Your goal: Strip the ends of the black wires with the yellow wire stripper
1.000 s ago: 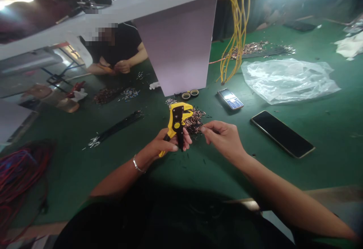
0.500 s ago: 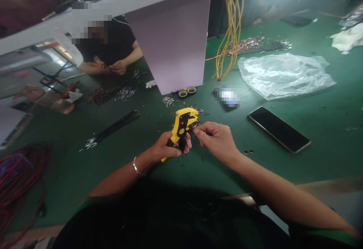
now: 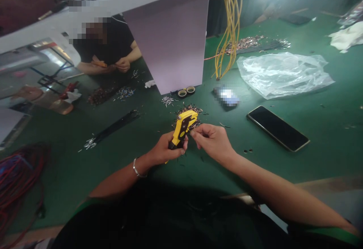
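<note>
My left hand (image 3: 167, 147) is wrapped around a yellow-and-black wire stripper (image 3: 184, 124), its jaws up and its handles pressed together. Just right of the tool, my right hand (image 3: 211, 137) has thumb and forefinger pinched close to the jaws. Whatever lies between those fingertips is too small to make out. Behind the stripper is a pile of short wire pieces (image 3: 188, 109), partly covered by the tool. A thin dark strand (image 3: 225, 125) lies on the green table just beyond my right hand.
A phone (image 3: 278, 128) lies to the right, with a clear plastic bag (image 3: 283, 75) behind it. Yellow cables (image 3: 229, 26) hang beside an upright panel (image 3: 172, 41). A black wire bundle (image 3: 116, 126) and red cable coils (image 3: 22, 177) lie left. Across the table, a person's hands (image 3: 123, 64) work.
The wire stripper's handles have come together in my left hand, and the tool has tilted slightly. My right hand has shifted a little left. The person across has moved their orange tool.
</note>
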Demonstrator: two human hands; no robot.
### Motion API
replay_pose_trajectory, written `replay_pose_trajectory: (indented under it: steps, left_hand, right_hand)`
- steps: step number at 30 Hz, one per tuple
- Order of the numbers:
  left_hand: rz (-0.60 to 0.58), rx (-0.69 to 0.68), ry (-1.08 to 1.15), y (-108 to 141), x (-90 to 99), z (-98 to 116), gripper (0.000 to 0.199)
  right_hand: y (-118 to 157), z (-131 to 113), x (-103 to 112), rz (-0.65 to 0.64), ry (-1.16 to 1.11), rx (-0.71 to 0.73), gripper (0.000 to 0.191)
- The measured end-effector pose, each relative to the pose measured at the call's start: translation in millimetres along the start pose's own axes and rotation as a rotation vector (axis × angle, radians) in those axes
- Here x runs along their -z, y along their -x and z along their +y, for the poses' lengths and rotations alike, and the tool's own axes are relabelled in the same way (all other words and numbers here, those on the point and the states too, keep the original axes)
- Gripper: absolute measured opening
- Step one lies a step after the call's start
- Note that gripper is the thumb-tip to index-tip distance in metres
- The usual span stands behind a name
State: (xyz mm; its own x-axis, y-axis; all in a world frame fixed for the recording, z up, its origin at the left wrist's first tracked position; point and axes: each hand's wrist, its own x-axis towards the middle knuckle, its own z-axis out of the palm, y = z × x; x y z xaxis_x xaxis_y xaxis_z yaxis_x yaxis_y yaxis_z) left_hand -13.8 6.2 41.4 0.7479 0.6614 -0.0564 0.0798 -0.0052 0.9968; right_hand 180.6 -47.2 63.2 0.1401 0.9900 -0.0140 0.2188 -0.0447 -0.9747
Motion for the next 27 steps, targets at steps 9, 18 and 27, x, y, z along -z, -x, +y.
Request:
replay_pose_trajectory:
  steps: [9,18,27]
  left_hand:
    - [0.131,0.103,-0.038,0.3,-8.6,4.1,0.023]
    - [0.174,0.105,0.239,-5.5,-4.8,-8.4,0.025]
    - [0.077,0.084,0.353,-7.3,0.0,-11.1,0.044]
  right_hand:
    - [-1.0,1.0,0.2,-0.023,-0.015,0.014,0.025]
    - [-7.3,6.2,4.2,-0.026,-0.049,0.06,0.017]
    - [-7.1,4.9,5.3,-0.028,-0.039,0.066,0.02]
